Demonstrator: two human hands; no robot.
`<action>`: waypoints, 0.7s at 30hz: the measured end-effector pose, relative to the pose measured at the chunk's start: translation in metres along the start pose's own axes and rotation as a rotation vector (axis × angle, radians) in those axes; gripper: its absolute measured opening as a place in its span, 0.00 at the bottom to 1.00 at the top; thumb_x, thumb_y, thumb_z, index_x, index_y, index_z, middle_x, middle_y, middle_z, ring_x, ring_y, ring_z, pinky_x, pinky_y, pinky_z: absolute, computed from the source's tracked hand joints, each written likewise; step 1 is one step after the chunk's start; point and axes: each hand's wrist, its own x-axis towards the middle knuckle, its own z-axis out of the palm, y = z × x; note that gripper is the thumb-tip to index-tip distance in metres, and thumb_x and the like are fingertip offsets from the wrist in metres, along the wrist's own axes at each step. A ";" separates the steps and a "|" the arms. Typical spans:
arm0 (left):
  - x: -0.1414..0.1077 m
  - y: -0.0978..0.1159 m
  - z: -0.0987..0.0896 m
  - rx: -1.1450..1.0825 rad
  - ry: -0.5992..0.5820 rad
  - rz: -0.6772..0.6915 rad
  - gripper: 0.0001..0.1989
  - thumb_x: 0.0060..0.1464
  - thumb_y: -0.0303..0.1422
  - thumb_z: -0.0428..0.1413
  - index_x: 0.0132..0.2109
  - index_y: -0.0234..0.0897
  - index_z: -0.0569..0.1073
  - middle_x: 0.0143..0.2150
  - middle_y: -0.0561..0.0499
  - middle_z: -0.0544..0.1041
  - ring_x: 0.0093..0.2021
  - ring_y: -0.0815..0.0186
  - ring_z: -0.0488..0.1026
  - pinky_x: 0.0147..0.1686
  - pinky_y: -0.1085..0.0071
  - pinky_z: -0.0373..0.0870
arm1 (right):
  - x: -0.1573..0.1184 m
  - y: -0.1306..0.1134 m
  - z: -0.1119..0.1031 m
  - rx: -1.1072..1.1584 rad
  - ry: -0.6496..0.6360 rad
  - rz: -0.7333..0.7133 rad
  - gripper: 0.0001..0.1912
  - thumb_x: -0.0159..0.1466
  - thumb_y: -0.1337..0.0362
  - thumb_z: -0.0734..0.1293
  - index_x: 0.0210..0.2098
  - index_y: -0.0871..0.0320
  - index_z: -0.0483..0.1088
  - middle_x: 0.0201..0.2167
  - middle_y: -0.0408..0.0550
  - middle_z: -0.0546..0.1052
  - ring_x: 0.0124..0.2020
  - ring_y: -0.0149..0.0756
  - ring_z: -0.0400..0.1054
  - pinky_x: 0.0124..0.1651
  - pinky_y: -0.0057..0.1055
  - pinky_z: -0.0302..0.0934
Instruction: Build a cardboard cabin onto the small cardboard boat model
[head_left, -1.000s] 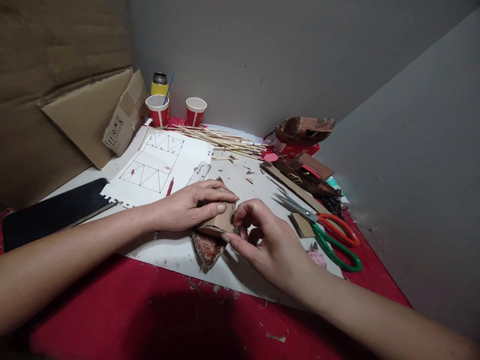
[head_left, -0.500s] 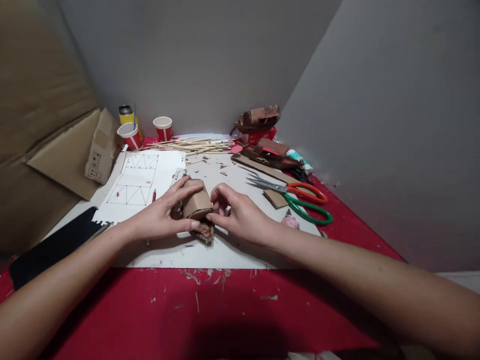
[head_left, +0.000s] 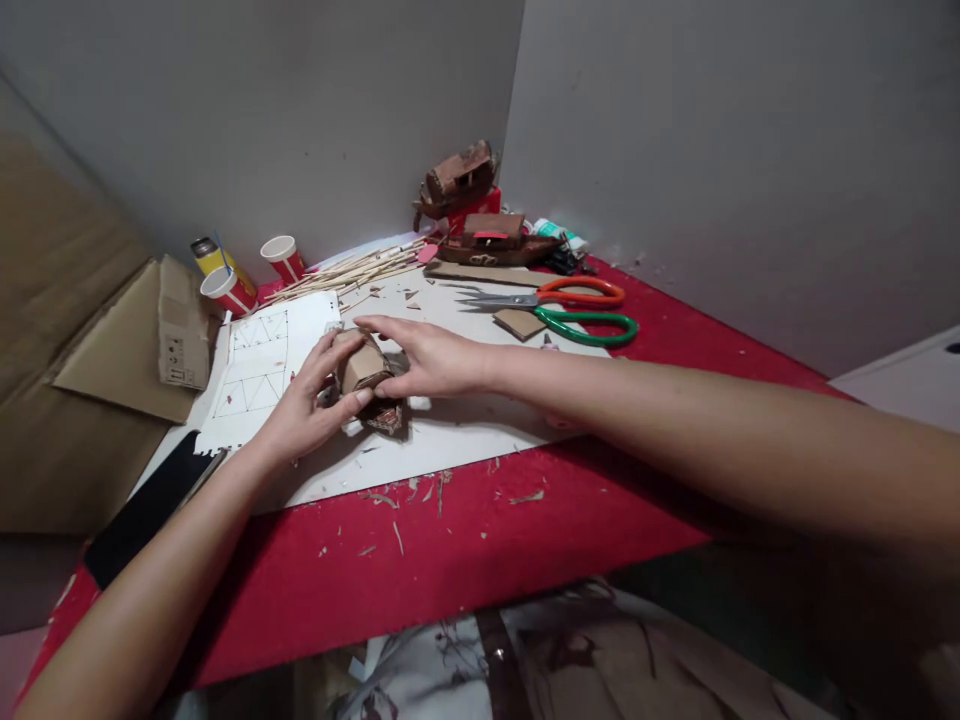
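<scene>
A small model boat stands on the white board, its brown hull (head_left: pixel 386 417) pointing toward me under a curved cardboard roof (head_left: pixel 361 367). My left hand (head_left: pixel 315 395) grips the roof from the left, thumb at its near edge and fingers over the far left side. From the right, my right hand (head_left: pixel 424 358) closes round the same piece, with its thumb near the front edge and its fingers reaching over the far end. Both hands partly cover the boat's sides. Left of it lies a sheet of paper (head_left: pixel 259 350) with drawn triangle trusses.
Scissors (head_left: pixel 551 304) with orange and green handles and a cardboard scrap (head_left: pixel 519 323) lie right. Behind are wooden sticks (head_left: pixel 352 270), two finished-looking model boats (head_left: pixel 495 238), paper cups (head_left: pixel 282 258) and a yellow bottle (head_left: pixel 210 256). A black flat object (head_left: pixel 150 505) and cardboard box (head_left: pixel 67 400) stand left.
The view has turned to the right and tilted. My right hand has moved from the boat's right side up over the roof, its fingers now stretched toward the far end.
</scene>
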 end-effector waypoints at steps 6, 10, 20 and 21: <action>0.001 -0.002 0.004 0.037 0.056 0.020 0.28 0.56 0.45 0.59 0.63 0.51 0.66 0.70 0.44 0.57 0.69 0.45 0.56 0.56 0.44 0.70 | 0.009 0.000 -0.001 -0.013 -0.025 -0.005 0.45 0.54 0.67 0.71 0.68 0.65 0.52 0.68 0.64 0.59 0.67 0.50 0.56 0.69 0.45 0.50; 0.002 -0.006 0.009 0.058 0.108 0.041 0.26 0.57 0.43 0.59 0.62 0.52 0.68 0.69 0.45 0.60 0.69 0.46 0.56 0.58 0.43 0.68 | 0.010 0.001 -0.003 -0.005 -0.019 0.007 0.46 0.53 0.67 0.72 0.68 0.64 0.54 0.67 0.63 0.61 0.67 0.49 0.57 0.69 0.43 0.50; 0.001 -0.004 0.004 0.008 0.082 0.002 0.27 0.56 0.43 0.60 0.62 0.51 0.67 0.70 0.43 0.57 0.71 0.46 0.52 0.55 0.47 0.71 | 0.018 -0.002 -0.008 0.021 -0.048 -0.048 0.46 0.52 0.65 0.75 0.67 0.61 0.57 0.66 0.59 0.63 0.66 0.49 0.57 0.67 0.43 0.52; 0.001 -0.002 0.002 0.000 0.065 -0.007 0.28 0.56 0.43 0.60 0.63 0.51 0.67 0.71 0.43 0.56 0.71 0.46 0.50 0.55 0.48 0.71 | 0.020 -0.003 -0.009 0.033 -0.050 -0.057 0.46 0.52 0.65 0.75 0.67 0.60 0.56 0.66 0.59 0.63 0.66 0.49 0.58 0.66 0.43 0.52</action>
